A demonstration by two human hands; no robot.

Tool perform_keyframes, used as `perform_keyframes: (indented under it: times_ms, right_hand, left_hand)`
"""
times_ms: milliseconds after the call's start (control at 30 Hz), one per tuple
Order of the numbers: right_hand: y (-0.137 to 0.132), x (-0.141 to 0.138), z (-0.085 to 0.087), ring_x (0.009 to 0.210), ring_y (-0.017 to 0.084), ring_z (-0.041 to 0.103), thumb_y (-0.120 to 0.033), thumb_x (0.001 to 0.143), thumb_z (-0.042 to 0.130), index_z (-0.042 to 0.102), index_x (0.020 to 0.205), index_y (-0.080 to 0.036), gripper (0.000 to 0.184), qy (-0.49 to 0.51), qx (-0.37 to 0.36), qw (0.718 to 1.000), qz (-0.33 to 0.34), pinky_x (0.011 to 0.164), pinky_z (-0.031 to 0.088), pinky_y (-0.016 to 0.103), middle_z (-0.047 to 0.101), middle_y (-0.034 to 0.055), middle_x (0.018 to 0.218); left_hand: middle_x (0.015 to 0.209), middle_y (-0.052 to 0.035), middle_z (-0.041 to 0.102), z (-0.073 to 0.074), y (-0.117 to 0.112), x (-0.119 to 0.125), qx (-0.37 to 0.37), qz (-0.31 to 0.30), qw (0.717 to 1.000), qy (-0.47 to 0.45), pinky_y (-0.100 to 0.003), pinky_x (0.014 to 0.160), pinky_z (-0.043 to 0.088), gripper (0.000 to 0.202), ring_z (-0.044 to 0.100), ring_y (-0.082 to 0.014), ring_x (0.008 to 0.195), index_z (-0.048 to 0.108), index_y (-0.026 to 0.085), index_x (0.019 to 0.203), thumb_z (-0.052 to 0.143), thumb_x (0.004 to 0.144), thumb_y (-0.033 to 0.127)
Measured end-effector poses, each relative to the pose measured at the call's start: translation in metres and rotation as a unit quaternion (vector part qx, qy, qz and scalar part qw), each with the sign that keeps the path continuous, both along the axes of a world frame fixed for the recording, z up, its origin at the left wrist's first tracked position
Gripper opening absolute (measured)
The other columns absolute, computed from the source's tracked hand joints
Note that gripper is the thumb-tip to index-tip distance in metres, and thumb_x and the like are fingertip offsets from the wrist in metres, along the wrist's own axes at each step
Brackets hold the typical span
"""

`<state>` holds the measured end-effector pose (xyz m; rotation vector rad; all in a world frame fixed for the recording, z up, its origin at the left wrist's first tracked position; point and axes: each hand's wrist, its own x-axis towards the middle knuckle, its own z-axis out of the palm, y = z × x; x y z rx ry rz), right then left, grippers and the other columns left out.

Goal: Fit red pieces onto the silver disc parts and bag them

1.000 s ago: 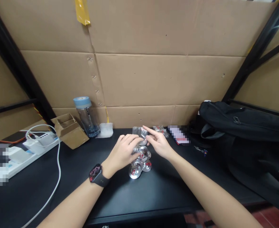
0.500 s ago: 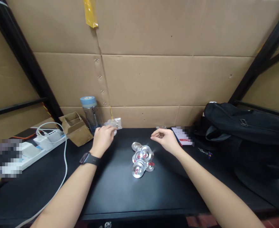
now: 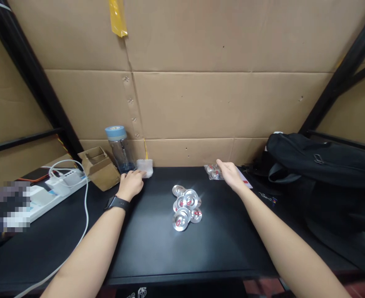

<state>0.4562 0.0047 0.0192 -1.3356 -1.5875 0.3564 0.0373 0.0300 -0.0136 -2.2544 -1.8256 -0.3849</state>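
Note:
My left hand (image 3: 130, 185), with a dark watch on the wrist, lies low on the black table, fingers stretched out. Its fingertips meet the near edge of a crumpled clear plastic bag (image 3: 145, 168) by the cardboard wall. My right hand (image 3: 231, 174) is at the right edge of a small clear bag of silver discs (image 3: 212, 172) with red marks. Its fingers look extended, though some are hidden behind the hand. Between the hands, closer to me, sits an overlapping pile of round silver metal discs (image 3: 187, 203), several with red loops or marks on them.
A blue-lidded bottle (image 3: 118, 147) and an open cardboard box (image 3: 100, 167) stand at left, beside a white power strip (image 3: 50, 192) with a cable. A phone-like screen (image 3: 245, 180) lies behind my right hand. A black backpack (image 3: 322, 169) fills the right side.
My left hand has let go of the clear bag and drawn back left and down. My right hand has moved right and away from the pile, to the bag of discs.

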Motion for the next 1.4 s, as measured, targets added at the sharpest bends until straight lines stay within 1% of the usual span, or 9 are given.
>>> perform_keyframes:
  times_ms: [167, 333, 433, 500, 667, 867, 1067, 1233, 1400]
  right_hand:
    - [0.016, 0.012, -0.007, 0.054, 0.017, 0.043, -0.056, 0.103, 0.024, 0.038, 0.064, -0.025, 0.052, -0.095, 0.02, 0.995, -0.027, 0.054, 0.036, 0.029, 0.043, -0.0003, 0.055]
    - [0.013, 0.016, -0.014, 0.078, 0.02, 0.059, -0.023, 0.094, 0.043, 0.06, 0.093, -0.02, 0.018, -0.214, -0.01, 0.977, 0.003, 0.077, 0.046, 0.029, 0.064, 0.0059, 0.086]
    - [0.007, 0.018, -0.02, 0.115, 0.026, 0.059, -0.012, 0.08, 0.056, 0.064, 0.116, -0.017, 0.038, -0.361, -0.077, 0.929, 0.01, 0.096, 0.043, 0.034, 0.064, 0.0143, 0.124]
    - [0.006, 0.019, -0.022, 0.125, 0.032, 0.054, -0.011, 0.075, 0.061, 0.063, 0.125, -0.017, 0.051, -0.393, -0.103, 0.914, -0.003, 0.101, 0.04, 0.039, 0.06, 0.0164, 0.136]
    - [0.006, 0.02, -0.017, 0.112, 0.031, 0.065, -0.013, 0.076, 0.063, 0.069, 0.118, -0.019, 0.043, -0.407, -0.138, 0.903, -0.015, 0.092, 0.043, 0.036, 0.072, 0.0129, 0.12]
    - [-0.001, 0.015, -0.005, 0.097, 0.028, 0.07, -0.026, 0.085, 0.064, 0.072, 0.115, -0.018, 0.032, -0.41, -0.146, 0.9, -0.024, 0.081, 0.045, 0.03, 0.077, 0.0122, 0.102]
    - [-0.009, 0.005, 0.001, 0.099, 0.028, 0.067, -0.049, 0.076, 0.075, 0.076, 0.097, -0.019, 0.037, -0.426, -0.145, 0.893, 0.007, 0.081, 0.046, 0.03, 0.072, 0.0131, 0.113]
    - [-0.009, 0.005, 0.002, 0.077, 0.023, 0.068, -0.036, 0.08, 0.069, 0.074, 0.079, -0.018, 0.019, -0.422, -0.188, 0.886, 0.023, 0.069, 0.043, 0.028, 0.075, 0.0092, 0.084]
    - [-0.005, 0.006, 0.002, 0.082, 0.024, 0.069, -0.03, 0.09, 0.055, 0.07, 0.099, -0.015, 0.023, -0.409, -0.171, 0.896, -0.021, 0.068, 0.04, 0.028, 0.076, 0.0127, 0.096]
  left_hand:
    - [0.134, -0.014, 0.065, 0.001, 0.002, 0.001, 0.003, 0.017, 1.0, 0.0, -0.048, 0.092, 0.042, 0.053, 0.058, -0.0335, 0.117, 0.065, 0.02, 0.132, 0.042, 0.085, 0.011]
    - [0.131, -0.0119, 0.066, 0.008, -0.001, 0.005, 0.026, 0.026, 0.999, 0.009, -0.046, 0.09, 0.042, 0.05, 0.059, -0.0329, 0.116, 0.066, 0.021, 0.129, 0.044, 0.085, 0.012]
    - [0.126, -0.0118, 0.068, 0.013, -0.005, 0.007, 0.038, 0.032, 0.999, 0.009, -0.046, 0.088, 0.042, 0.046, 0.06, -0.033, 0.114, 0.068, 0.021, 0.124, 0.044, 0.085, 0.012]
    - [0.123, -0.0116, 0.069, 0.017, -0.009, 0.01, 0.047, 0.033, 0.998, 0.003, -0.046, 0.087, 0.043, 0.042, 0.061, -0.033, 0.112, 0.069, 0.021, 0.119, 0.044, 0.085, 0.013]
    - [0.116, -0.0106, 0.071, 0.028, -0.02, 0.024, 0.082, 0.01, 0.996, -0.016, -0.046, 0.086, 0.042, 0.032, 0.062, -0.0332, 0.108, 0.07, 0.021, 0.108, 0.044, 0.09, 0.019]
    - [0.117, -0.0093, 0.071, 0.039, -0.038, 0.052, 0.121, -0.071, 0.989, -0.054, -0.044, 0.089, 0.041, 0.027, 0.061, -0.0307, 0.109, 0.069, 0.022, 0.106, 0.048, 0.09, 0.02]
    - [0.117, -0.007, 0.07, 0.039, -0.052, 0.073, 0.115, -0.147, 0.979, -0.082, -0.042, 0.091, 0.04, 0.027, 0.061, -0.0281, 0.112, 0.069, 0.024, 0.106, 0.05, 0.089, 0.017]
    - [0.117, -0.0057, 0.07, 0.037, -0.056, 0.078, 0.098, -0.18, 0.974, -0.095, -0.043, 0.094, 0.039, 0.027, 0.061, -0.0275, 0.113, 0.068, 0.025, 0.105, 0.049, 0.088, 0.016]
    - [0.12, -0.0048, 0.069, 0.035, -0.056, 0.08, 0.081, -0.191, 0.971, -0.119, -0.044, 0.096, 0.039, 0.027, 0.061, -0.0268, 0.115, 0.068, 0.025, 0.107, 0.05, 0.088, 0.017]
